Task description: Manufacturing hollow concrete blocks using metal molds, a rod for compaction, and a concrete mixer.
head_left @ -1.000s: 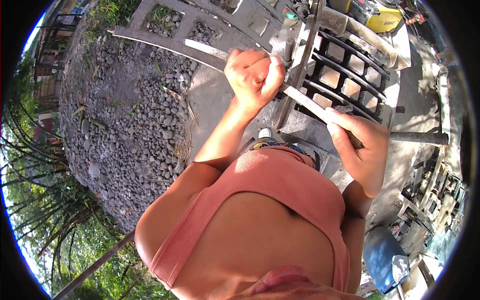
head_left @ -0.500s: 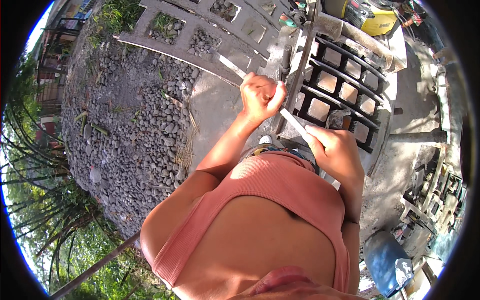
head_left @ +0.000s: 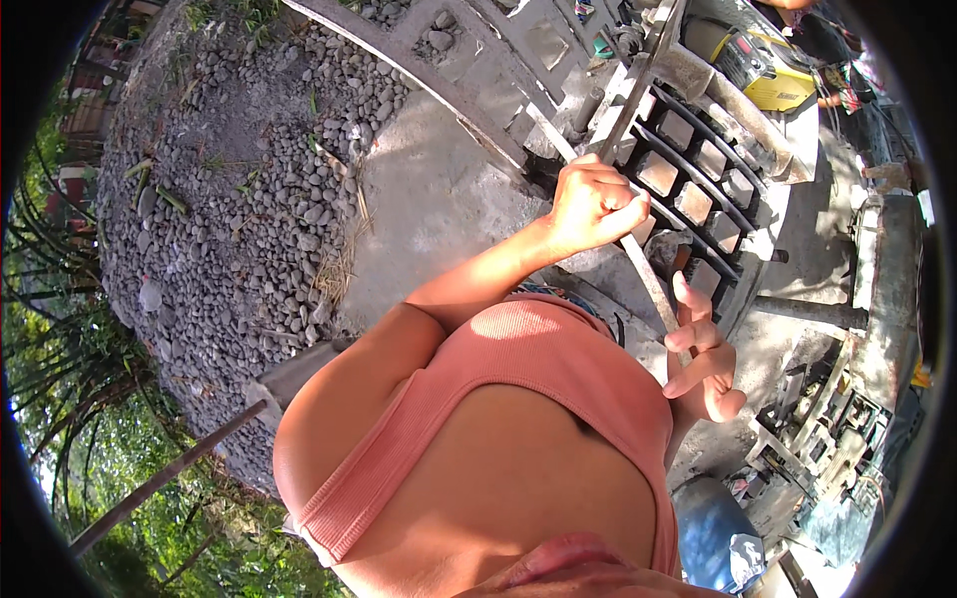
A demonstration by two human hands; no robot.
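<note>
A long pale pole [head_left: 650, 274] slants from the upper middle down toward my right side. My left hand [head_left: 598, 206] is closed around it partway along. Near its lower end is my right hand [head_left: 706, 371], with its fingers spread and the pole's end by them; they are not wrapped round it. What is at the pole's far end I cannot make out. Beyond my hands lies a dark metal grid [head_left: 710, 184] with square pale blocks [head_left: 694, 202] in its gaps.
Grey stones [head_left: 289, 199] cover the ground on the left. Flat grey frames with square openings [head_left: 439, 75] lie ahead. A yellow-and-black machine [head_left: 773, 80] stands at the far right, with part of a person [head_left: 793, 3] behind it. A blue barrel [head_left: 713, 528] stands at the lower right.
My left hand has moved right and nearer with the pole. The right hand has drawn down and back, and its fingers have opened from their grip. The view has shifted slightly.
</note>
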